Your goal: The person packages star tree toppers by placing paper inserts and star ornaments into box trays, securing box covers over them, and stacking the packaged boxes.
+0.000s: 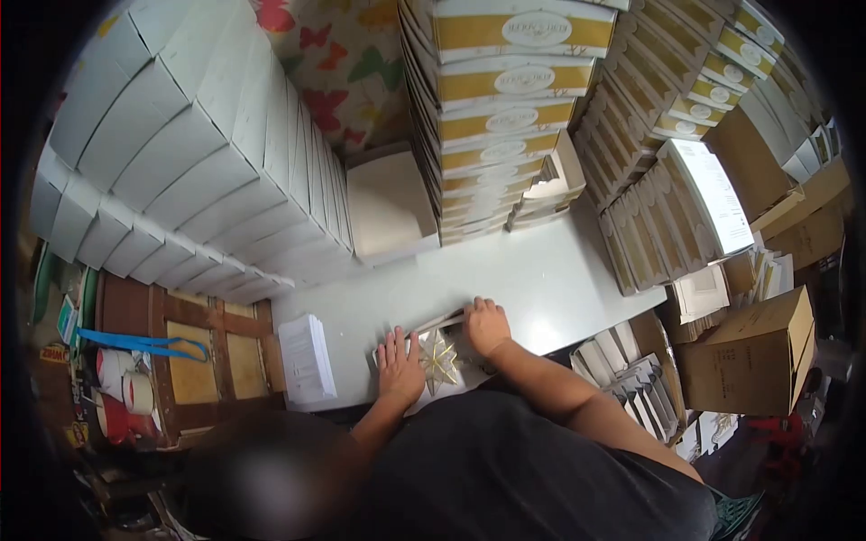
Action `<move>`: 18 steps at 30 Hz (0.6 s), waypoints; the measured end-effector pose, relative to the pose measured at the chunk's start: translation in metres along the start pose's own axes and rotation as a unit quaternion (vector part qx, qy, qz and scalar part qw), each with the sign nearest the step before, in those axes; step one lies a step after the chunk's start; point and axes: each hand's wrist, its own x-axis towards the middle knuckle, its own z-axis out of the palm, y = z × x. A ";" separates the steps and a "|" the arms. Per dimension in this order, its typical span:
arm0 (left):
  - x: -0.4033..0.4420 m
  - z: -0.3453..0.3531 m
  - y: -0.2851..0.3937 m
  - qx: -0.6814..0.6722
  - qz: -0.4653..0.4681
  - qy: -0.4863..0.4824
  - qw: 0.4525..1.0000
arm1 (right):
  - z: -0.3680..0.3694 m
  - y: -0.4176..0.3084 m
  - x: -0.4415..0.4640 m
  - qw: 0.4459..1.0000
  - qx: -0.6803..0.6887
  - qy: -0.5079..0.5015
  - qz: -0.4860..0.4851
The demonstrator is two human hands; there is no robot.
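Observation:
A shallow white box [462, 377] lies at the table's near edge, close to my body. In it sits a gold star-shaped ornament [439, 359] with pointed arms. My left hand [400, 368] rests flat on the box's left side, its fingers stretched out. At the far right corner, my right hand [487, 326] has its fingers bent over the box's edge; the fingertips are partly hidden. The star lies between the two hands.
White boxes [207, 135] are stacked high at left, and gold-and-white boxes [519, 81] at the back. A paper stack [307, 359] lies left on the grey table [397, 288]. Brown cartons [749, 356] stand at right. Tape rolls [137, 393] are at far left.

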 end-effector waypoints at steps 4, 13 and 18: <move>0.016 -0.022 -0.006 -0.004 -0.023 -0.005 1.000 | -0.009 -0.009 0.002 0.995 0.066 0.073 -0.018; 0.024 -0.040 0.000 -0.036 -0.046 -0.087 0.995 | 0.023 0.008 -0.002 0.969 0.226 -0.081 0.052; 0.011 -0.029 -0.001 0.056 0.008 0.037 0.998 | -0.003 0.020 -0.006 0.843 0.481 0.013 0.241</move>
